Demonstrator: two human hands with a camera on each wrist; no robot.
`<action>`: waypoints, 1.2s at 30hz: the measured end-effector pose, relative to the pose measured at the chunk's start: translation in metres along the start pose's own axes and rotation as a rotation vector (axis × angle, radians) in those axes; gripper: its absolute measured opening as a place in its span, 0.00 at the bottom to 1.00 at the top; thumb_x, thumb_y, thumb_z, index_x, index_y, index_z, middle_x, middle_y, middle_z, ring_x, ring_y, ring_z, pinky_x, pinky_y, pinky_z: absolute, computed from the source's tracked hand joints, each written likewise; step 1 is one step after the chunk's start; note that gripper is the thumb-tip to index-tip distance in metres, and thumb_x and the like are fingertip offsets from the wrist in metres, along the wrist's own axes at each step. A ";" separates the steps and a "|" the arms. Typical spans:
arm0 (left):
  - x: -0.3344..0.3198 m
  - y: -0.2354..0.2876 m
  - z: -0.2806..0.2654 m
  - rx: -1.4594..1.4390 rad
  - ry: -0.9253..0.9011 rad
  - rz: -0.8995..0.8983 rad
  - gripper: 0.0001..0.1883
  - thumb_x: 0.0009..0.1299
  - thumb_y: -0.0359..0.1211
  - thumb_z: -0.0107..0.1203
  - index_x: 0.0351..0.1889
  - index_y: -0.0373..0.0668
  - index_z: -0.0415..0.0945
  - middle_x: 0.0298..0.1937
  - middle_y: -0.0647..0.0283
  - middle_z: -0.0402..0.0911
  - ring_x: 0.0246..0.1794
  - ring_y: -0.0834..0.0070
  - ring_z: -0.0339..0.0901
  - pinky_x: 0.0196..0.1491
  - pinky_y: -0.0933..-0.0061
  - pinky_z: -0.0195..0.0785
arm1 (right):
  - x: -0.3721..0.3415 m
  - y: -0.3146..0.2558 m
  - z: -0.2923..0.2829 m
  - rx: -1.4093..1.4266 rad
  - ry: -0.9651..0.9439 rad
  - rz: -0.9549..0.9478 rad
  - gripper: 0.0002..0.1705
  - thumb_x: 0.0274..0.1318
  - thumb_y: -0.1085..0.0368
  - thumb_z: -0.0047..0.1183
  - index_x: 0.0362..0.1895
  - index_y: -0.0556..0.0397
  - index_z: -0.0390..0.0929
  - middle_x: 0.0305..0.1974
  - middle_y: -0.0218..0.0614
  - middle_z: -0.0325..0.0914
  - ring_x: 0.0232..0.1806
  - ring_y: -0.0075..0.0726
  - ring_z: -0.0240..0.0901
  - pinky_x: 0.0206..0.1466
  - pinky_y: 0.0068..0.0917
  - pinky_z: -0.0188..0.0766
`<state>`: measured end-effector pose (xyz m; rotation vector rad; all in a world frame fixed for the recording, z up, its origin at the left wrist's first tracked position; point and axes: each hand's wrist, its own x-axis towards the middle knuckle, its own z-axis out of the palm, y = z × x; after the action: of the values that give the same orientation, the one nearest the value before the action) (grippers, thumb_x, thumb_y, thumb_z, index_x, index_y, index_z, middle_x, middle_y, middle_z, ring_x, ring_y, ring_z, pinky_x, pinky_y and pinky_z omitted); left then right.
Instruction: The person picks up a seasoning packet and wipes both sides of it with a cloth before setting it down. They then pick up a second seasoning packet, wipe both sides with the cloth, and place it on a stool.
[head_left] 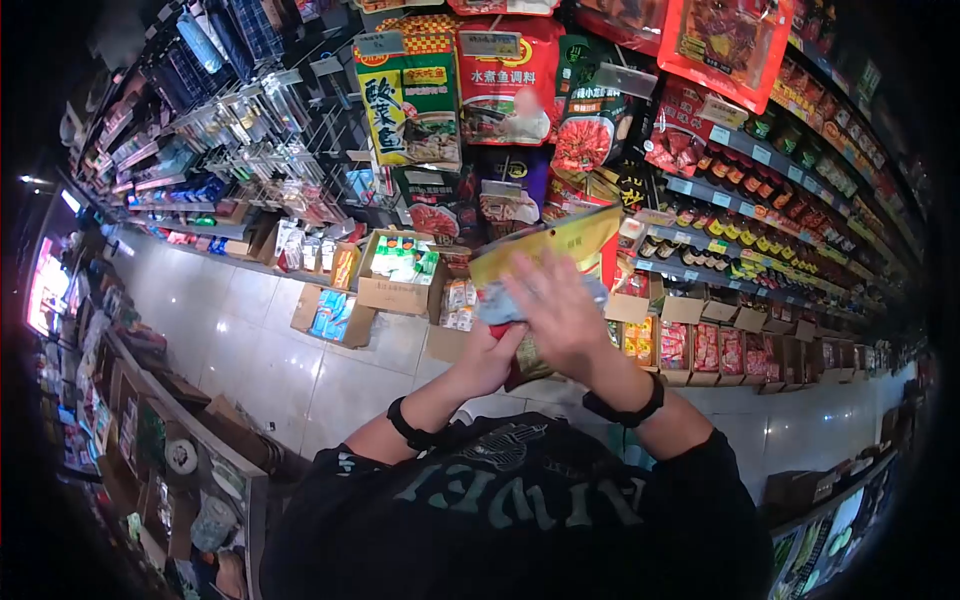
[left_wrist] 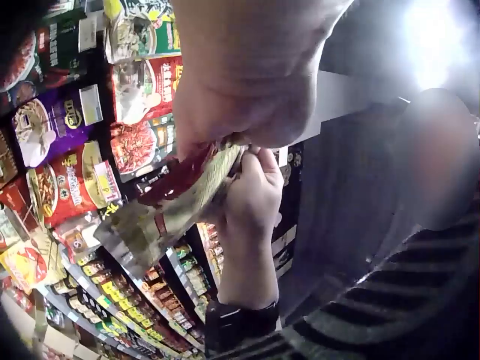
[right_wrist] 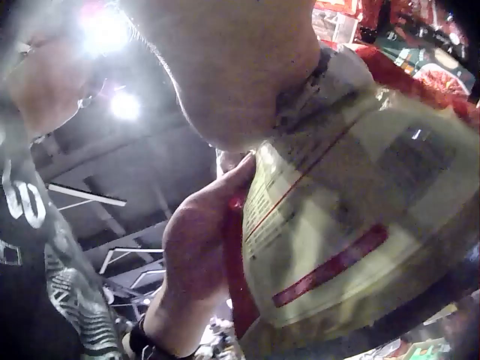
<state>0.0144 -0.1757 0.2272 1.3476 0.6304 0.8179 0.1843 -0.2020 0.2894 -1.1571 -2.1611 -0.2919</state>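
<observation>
A yellow and red food pouch [head_left: 585,240] is held up in front of the chest, before the hanging packets. My left hand [head_left: 488,362] grips its lower edge, thumb on the near side. Across the printed face lies my right hand [head_left: 560,315], fingers extended, pressing a grey-blue cloth [head_left: 495,304] against the pouch. The right wrist view shows the pouch's pale back [right_wrist: 337,217] with small print and a red stripe, and the left hand [right_wrist: 196,232] at its edge. In the left wrist view the pouch [left_wrist: 161,221] appears side-on between both hands.
Seasoning packets [head_left: 510,85] hang on the rack just ahead. Shelves of jars [head_left: 790,200] run along the right. Open cartons of goods [head_left: 400,290] stand low below the rack, and a tiled floor [head_left: 240,330] lies to the left. Another shelf [head_left: 190,470] is at the lower left.
</observation>
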 end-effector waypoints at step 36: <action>-0.006 0.010 -0.077 0.254 -0.220 0.124 0.17 0.81 0.30 0.46 0.64 0.34 0.71 0.58 0.58 0.80 0.58 0.73 0.76 0.62 0.71 0.67 | 0.036 -0.048 0.035 0.116 0.299 0.145 0.21 0.49 0.78 0.57 0.51 0.60 0.80 0.48 0.47 0.73 0.46 0.56 0.75 0.50 0.44 0.75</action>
<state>-0.0521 -0.1356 0.2268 1.6954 0.4921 0.6913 0.1161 -0.1894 0.2917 -1.1206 -1.8020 -0.2537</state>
